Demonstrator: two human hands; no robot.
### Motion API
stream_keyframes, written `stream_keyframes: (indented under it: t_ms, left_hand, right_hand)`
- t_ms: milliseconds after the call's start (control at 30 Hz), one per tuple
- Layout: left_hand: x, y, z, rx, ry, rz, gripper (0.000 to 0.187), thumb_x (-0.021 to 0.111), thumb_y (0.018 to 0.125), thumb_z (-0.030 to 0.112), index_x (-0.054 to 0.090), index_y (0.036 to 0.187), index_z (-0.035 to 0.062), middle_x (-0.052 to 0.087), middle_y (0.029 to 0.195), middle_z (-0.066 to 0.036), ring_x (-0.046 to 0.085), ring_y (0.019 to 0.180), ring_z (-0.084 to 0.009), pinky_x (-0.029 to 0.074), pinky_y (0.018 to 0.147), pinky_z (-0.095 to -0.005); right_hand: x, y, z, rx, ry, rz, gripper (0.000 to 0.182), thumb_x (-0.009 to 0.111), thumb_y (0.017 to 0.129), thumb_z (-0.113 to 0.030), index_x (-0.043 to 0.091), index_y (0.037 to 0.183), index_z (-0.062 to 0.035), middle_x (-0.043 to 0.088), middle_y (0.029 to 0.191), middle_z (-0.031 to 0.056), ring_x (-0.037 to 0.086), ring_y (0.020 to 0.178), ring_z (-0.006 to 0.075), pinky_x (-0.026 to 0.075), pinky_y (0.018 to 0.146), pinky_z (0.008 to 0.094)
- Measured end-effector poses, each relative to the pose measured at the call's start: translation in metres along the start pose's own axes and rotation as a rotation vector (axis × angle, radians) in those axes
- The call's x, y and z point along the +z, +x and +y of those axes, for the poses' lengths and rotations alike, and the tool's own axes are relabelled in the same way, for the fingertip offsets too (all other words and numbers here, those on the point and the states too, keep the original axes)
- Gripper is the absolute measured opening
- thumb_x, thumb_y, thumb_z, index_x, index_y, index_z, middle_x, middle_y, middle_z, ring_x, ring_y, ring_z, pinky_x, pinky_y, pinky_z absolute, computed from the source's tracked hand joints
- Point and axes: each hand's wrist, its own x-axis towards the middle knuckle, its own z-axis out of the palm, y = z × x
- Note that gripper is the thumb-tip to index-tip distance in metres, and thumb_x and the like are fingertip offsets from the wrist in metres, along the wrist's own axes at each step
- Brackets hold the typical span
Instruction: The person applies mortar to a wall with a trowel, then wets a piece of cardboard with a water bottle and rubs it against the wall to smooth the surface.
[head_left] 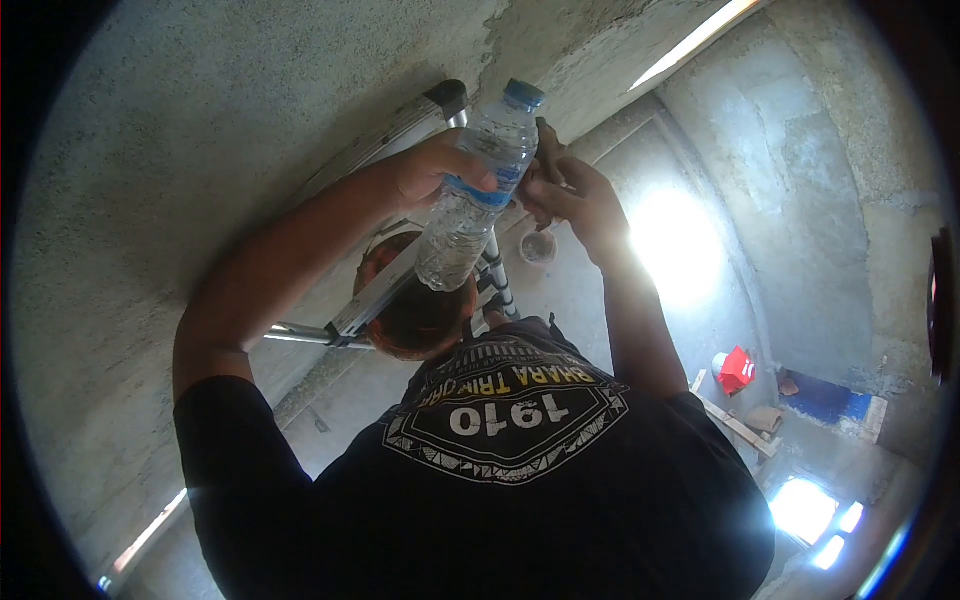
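My left hand (432,170) grips a clear plastic water bottle (470,200) with a blue cap and blue label, held upright and slightly tilted in front of my chest. The bottle is partly filled. My right hand (570,195) is next to the bottle's upper part, fingers closed around a thin brown handle-like object (547,145) that sticks up beside the bottle neck. What the brown object is cannot be made out. Both forearms reach out from my black printed T-shirt (500,430).
An aluminium ladder (390,135) leans along the rough plastered wall (200,130) below my hands, with an orange bucket (415,325) on it. On the concrete floor lie a small white pot (538,246), a red object (737,368), a wooden plank (738,428) and a blue patch (825,398).
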Motion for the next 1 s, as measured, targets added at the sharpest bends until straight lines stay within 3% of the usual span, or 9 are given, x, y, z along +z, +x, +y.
stream_keyframes:
  t_ms: [33,233,333,467,633,767,867,967,1000]
  left_hand:
    - [-0.002,0.000,-0.001,-0.011,0.014,0.008,0.082,0.073,0.052,0.020,0.046,0.128,0.0052,0.058,0.119,-0.013,0.058,0.106,-0.0263,0.043,0.096,-0.0430]
    - [0.008,-0.003,0.006,-0.006,0.005,0.021,0.079,0.071,0.053,0.019,0.048,0.127,0.0037,0.060,0.114,-0.014,0.059,0.103,-0.0265,0.043,0.095,-0.0428]
    - [0.005,0.000,0.004,-0.013,0.001,-0.032,0.079,0.071,0.054,0.019,0.048,0.127,0.0038,0.059,0.115,-0.014,0.059,0.101,-0.0259,0.043,0.094,-0.0431]
    - [0.000,-0.001,0.002,-0.048,0.064,0.024,0.080,0.071,0.054,0.020,0.046,0.129,0.0042,0.058,0.118,-0.014,0.058,0.102,-0.0255,0.043,0.094,-0.0432]
    - [0.003,-0.001,0.002,0.003,0.050,0.043,0.083,0.072,0.054,0.020,0.043,0.130,0.0044,0.058,0.119,-0.014,0.057,0.105,-0.0256,0.043,0.095,-0.0438]
    - [0.000,0.000,0.002,0.006,0.064,0.015,0.082,0.073,0.054,0.020,0.045,0.129,0.0044,0.058,0.118,-0.014,0.057,0.105,-0.0256,0.043,0.094,-0.0431]
    - [-0.001,0.000,0.002,-0.015,0.055,-0.040,0.077,0.072,0.055,0.020,0.047,0.126,0.0039,0.059,0.115,-0.014,0.059,0.102,-0.0262,0.045,0.093,-0.0423]
    - [-0.001,0.000,0.001,0.038,0.076,0.039,0.070,0.072,0.057,0.020,0.050,0.122,0.0032,0.060,0.112,-0.014,0.061,0.099,-0.0263,0.047,0.090,-0.0413]
    - [-0.001,0.001,0.003,0.046,0.067,0.057,0.069,0.072,0.058,0.020,0.050,0.121,0.0032,0.060,0.111,-0.013,0.061,0.098,-0.0260,0.048,0.088,-0.0419]
  right_hand:
    - [0.001,-0.001,-0.002,0.056,0.044,-0.084,0.033,0.070,0.078,-0.017,0.060,0.099,0.0059,0.062,0.083,0.0075,0.058,0.070,0.0121,0.048,0.064,0.0275]
    - [0.000,-0.002,-0.005,0.197,0.152,-0.135,0.031,0.069,0.078,-0.014,0.058,0.101,0.0045,0.063,0.087,0.0072,0.058,0.072,0.0112,0.047,0.065,0.0265]
    - [0.005,-0.008,-0.011,0.047,0.022,-0.121,0.028,0.067,0.081,-0.013,0.058,0.101,0.0043,0.063,0.090,0.0072,0.058,0.076,0.0122,0.047,0.068,0.0264]
    - [0.001,-0.009,-0.007,0.084,0.022,-0.147,0.030,0.064,0.084,-0.020,0.059,0.100,0.0042,0.063,0.092,0.0077,0.058,0.079,0.0132,0.047,0.072,0.0266]
    - [0.001,-0.003,0.027,0.136,0.296,-0.013,0.034,0.053,0.092,-0.029,0.060,0.101,0.0028,0.063,0.091,0.0079,0.058,0.076,0.0119,0.046,0.069,0.0250]
    - [0.008,-0.009,0.009,0.198,0.418,0.072,0.029,0.054,0.092,-0.024,0.062,0.098,0.0025,0.063,0.088,0.0070,0.057,0.074,0.0099,0.045,0.066,0.0239]
    - [0.004,-0.010,0.009,0.162,0.260,0.012,0.023,0.057,0.090,-0.019,0.063,0.096,0.0031,0.063,0.084,0.0062,0.056,0.072,0.0081,0.045,0.066,0.0238]
    - [-0.006,-0.006,0.010,0.150,0.190,0.133,0.020,0.058,0.089,-0.015,0.063,0.097,0.0035,0.064,0.080,0.0055,0.055,0.072,0.0082,0.045,0.066,0.0250]
    - [-0.011,-0.006,0.008,0.064,-0.016,0.188,0.020,0.057,0.089,-0.015,0.063,0.098,0.0032,0.064,0.080,0.0054,0.055,0.072,0.0087,0.045,0.067,0.0259]
